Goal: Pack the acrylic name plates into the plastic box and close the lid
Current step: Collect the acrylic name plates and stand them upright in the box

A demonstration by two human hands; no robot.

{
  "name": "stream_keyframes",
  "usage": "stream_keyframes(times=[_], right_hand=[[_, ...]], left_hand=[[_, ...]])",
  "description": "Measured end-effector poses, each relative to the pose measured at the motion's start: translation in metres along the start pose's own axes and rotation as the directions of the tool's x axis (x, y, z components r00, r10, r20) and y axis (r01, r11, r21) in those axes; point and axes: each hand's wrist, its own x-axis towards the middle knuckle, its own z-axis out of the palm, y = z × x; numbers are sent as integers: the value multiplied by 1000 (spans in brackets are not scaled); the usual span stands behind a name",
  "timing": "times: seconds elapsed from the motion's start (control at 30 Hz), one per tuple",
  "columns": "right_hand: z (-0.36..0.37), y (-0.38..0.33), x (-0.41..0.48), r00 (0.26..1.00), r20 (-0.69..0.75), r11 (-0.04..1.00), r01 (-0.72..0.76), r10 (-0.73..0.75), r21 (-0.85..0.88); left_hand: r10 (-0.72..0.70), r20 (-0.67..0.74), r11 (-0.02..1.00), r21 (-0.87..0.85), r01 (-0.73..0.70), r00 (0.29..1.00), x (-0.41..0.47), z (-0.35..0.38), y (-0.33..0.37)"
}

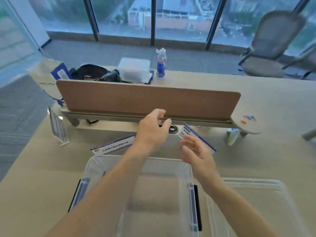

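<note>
A clear plastic box [95,168] stands open at the near edge of the desk, with nothing visible inside. Its clear lid [253,202] lies flat to the right of it. One acrylic name plate [112,145] with a blue-edged card lies flat beyond the box's far left corner. A second name plate [196,135] lies tilted beyond the far right corner. A third name plate [57,127] stands upright at the left. My left hand [153,132] hovers above the desk past the box, fingers apart and empty. My right hand [196,153] is spread open over the near end of the second plate.
A brown divider panel [148,100] crosses the desk just beyond my hands. Behind it are a water bottle [161,65], a small clear container [134,69], a black bag [93,73] and a white paper bag [46,76]. An office chair [271,48] stands at the back right.
</note>
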Motion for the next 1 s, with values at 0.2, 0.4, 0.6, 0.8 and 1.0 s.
stream_keyframes(times=[0.2, 0.4, 0.6, 0.8, 1.0], right_hand=[[-87, 44, 75, 947, -255, 979, -202, 197, 8], [-116, 113, 116, 846, -336, 908, -413, 414, 78], [-113, 159, 153, 822, -389, 903, -425, 417, 69], [-120, 183, 164, 835, -459, 932, -361, 304, -40], [-135, 199, 172, 823, -494, 934, -352, 280, -57]], left_hand=[[-329, 273, 932, -62, 358, 904, 77, 72, -5], [-528, 341, 789, -142, 597, 778, 125, 134, -52], [-553, 337, 741, -218, 635, 762, 167, 193, -86], [-470, 410, 796, -185, 576, 782, 175, 223, -107], [-291, 292, 936, 282, 209, 911, 163, 212, -123]])
